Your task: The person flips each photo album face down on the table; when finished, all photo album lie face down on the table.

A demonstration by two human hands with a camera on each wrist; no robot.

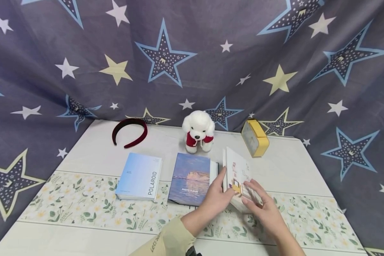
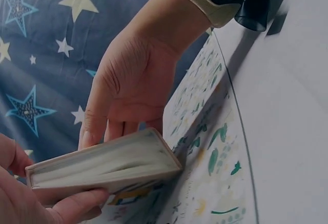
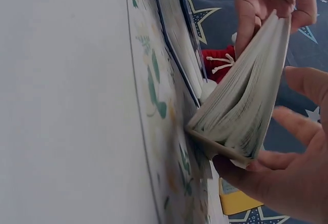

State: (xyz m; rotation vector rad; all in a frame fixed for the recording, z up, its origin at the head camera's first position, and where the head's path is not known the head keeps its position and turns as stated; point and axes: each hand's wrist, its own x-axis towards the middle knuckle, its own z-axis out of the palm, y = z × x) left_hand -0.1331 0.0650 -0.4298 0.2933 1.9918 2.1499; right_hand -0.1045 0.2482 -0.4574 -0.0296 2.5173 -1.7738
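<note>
A thick white album (image 1: 238, 167) with small coloured pictures on its cover is held tilted up over the right half of the table, between both hands. My left hand (image 1: 218, 193) grips its left side, thumb on the cover. On the near right side, my right hand (image 1: 265, 209) holds it with thumb and fingers. The right wrist view shows the album's page edges (image 3: 241, 96) slightly fanned, one corner low by the tabletop. Just left of it lies a blue-violet photo album (image 1: 192, 177) with a seaside cliff picture, partly behind the left hand.
A pale blue POLAROID album (image 1: 139, 176) lies farther left. Along the back are a dark red headband (image 1: 130, 133), a white toy dog (image 1: 198, 129) in red clothing and a yellow box-shaped clock-like object (image 1: 256, 138). A star-patterned curtain (image 1: 192, 64) hangs behind the table.
</note>
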